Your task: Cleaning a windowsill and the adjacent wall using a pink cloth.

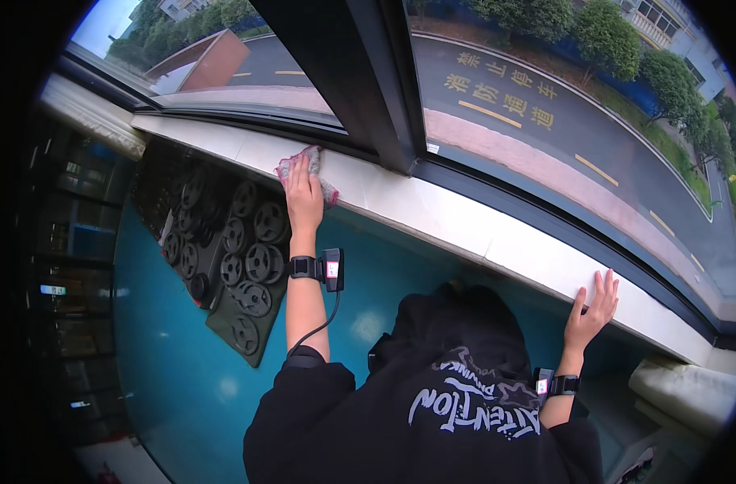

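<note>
My left hand (303, 192) lies on a grey cleaning cloth with a pink edge (325, 189), pressing it against the white windowsill (446, 224). The cloth overlaps the sill's front edge. At the right, my right hand (593, 311) rests on the same sill with its fingers spread and nothing in them. Each wrist wears a black strap with a small box; a cable runs from the left one (333, 270) up the forearm.
Grey weight plates (258, 263) lie on a dark mat upon the blue floor (192, 387), below the sill at left. A black window frame (380, 85) rises behind the sill. Pale rounded forms (685, 387) stand past the sill's right end.
</note>
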Motion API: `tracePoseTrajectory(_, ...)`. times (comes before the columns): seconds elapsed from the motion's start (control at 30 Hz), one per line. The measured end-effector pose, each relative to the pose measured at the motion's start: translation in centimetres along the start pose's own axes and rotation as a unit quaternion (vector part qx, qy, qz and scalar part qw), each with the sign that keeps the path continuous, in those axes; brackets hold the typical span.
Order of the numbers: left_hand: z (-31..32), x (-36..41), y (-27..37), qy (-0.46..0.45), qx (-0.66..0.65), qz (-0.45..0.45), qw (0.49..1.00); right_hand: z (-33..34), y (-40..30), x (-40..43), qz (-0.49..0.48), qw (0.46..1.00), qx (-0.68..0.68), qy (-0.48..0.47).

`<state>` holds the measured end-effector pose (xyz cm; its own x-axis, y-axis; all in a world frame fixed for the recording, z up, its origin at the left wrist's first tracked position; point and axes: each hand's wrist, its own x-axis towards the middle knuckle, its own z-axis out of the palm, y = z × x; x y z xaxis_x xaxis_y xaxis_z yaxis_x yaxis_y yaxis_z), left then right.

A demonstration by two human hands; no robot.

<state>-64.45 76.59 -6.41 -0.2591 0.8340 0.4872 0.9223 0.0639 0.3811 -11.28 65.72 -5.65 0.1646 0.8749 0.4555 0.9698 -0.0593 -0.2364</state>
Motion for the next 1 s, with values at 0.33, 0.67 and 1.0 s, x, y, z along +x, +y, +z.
tracePoseTrajectory(0.33,0.9,-10.4,22.8,-0.244,-0.226,0.26,0.907,2.0,-0.4,-0.3,-0.002,0.994,-0.02,0.111)
tracePoseTrajectory(0.67,0.0,-4.5,13.1,-0.115,-0.088,0.15,0.978,1.4,0.1,-0.4,0.004,0.996,-0.027,0.084)
tracePoseTrajectory(1.0,2.5,-8.0,17.6,-0.096,-0.074,0.119,0.985,2.2,0.6,-0.7,-0.016,0.995,-0.019,0.096)
